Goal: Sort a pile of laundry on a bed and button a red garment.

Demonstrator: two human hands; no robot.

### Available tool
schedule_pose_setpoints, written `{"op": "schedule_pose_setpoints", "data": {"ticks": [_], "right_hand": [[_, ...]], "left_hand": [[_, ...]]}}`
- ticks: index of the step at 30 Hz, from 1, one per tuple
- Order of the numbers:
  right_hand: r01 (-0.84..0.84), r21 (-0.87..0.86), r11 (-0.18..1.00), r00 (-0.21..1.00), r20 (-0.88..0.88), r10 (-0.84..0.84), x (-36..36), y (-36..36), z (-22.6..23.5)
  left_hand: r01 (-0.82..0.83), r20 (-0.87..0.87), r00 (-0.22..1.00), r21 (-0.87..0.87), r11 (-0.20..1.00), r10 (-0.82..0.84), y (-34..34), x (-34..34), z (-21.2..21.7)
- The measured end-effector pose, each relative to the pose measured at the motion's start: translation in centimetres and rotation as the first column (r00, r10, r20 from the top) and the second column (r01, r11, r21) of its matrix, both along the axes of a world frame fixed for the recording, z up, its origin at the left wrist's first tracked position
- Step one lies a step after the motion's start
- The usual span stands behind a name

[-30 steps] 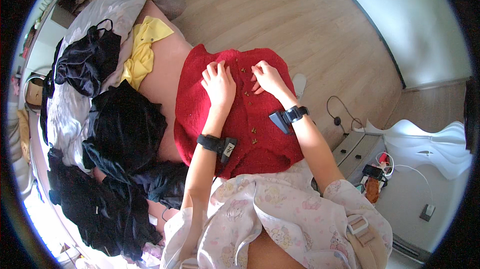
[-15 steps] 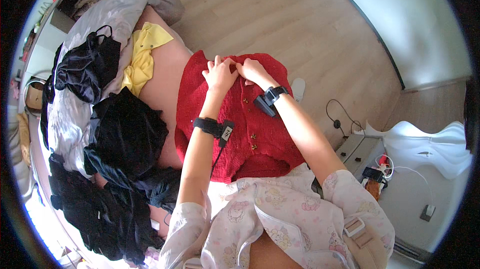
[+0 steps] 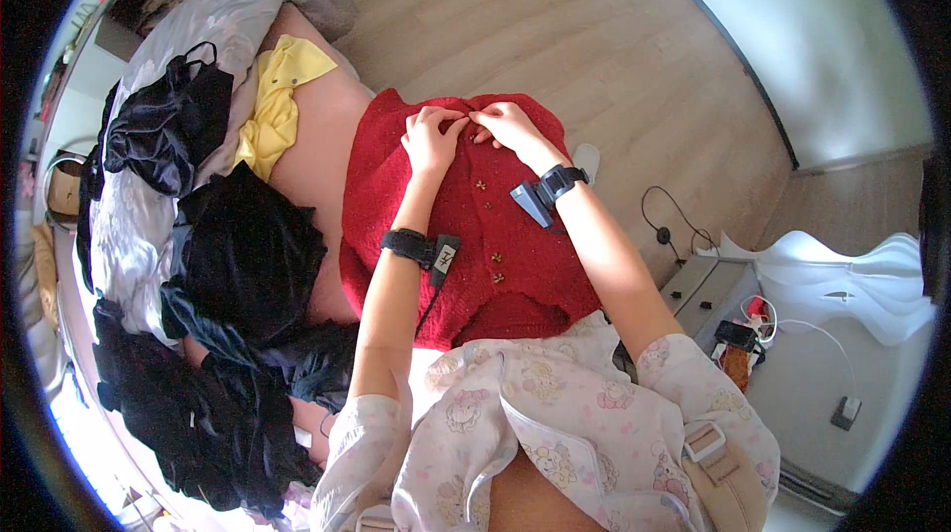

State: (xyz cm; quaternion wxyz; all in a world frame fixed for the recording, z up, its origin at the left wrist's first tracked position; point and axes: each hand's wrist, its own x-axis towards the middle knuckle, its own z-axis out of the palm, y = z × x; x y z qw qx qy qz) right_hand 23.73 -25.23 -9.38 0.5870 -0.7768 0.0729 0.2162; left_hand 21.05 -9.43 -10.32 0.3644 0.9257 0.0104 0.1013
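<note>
A red knitted cardigan (image 3: 466, 225) lies spread over my lap and the bed edge, its front placket running up the middle. Small gold-coloured buttons (image 3: 497, 259) show down the placket. At the far end of it, my left hand (image 3: 432, 142) pinches the knit edge between thumb and fingers. My right hand (image 3: 505, 126) pinches the same spot from the other side, and the fingertips of both hands nearly meet. Whether a button sits between those fingertips is too small to tell. Black bands with small devices circle both wrists.
Left of me, black garments (image 3: 248, 255), a yellow garment (image 3: 272, 116) and a grey quilt (image 3: 238, 17) lie on the pink bed (image 3: 322, 156). To the right stand a drawer unit (image 3: 708, 284) and a white wavy-edged piece (image 3: 842, 279), with a phone (image 3: 735, 336) and cables nearby.
Both hands stay pinched at the cardigan's far edge, with small finger shifts. My right wrist has turned slightly. The whole view has moved a little.
</note>
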Motion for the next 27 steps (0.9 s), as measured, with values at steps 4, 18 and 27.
{"op": "schedule_pose_setpoints", "data": {"ticks": [4, 18, 27], "right_hand": [[-0.034, 0.024, 0.999, 0.991, 0.129, 0.031, -1.1, 0.3, 0.9], [0.033, 0.022, 0.999, 0.983, 0.179, -0.036, -1.4, -0.3, -0.2], [0.025, 0.121, 0.992, 0.982, 0.185, -0.047, -2.0, 0.1, 0.8]], "left_hand": [[0.034, 0.068, 0.997, -0.091, 0.995, -0.028, 0.6, 0.0, -0.4], [-0.015, 0.187, 0.982, 0.130, 0.991, -0.009, -1.5, -1.1, 1.1], [-0.047, 0.125, 0.992, 0.141, 0.989, 0.030, -1.5, -1.1, 1.3]]}}
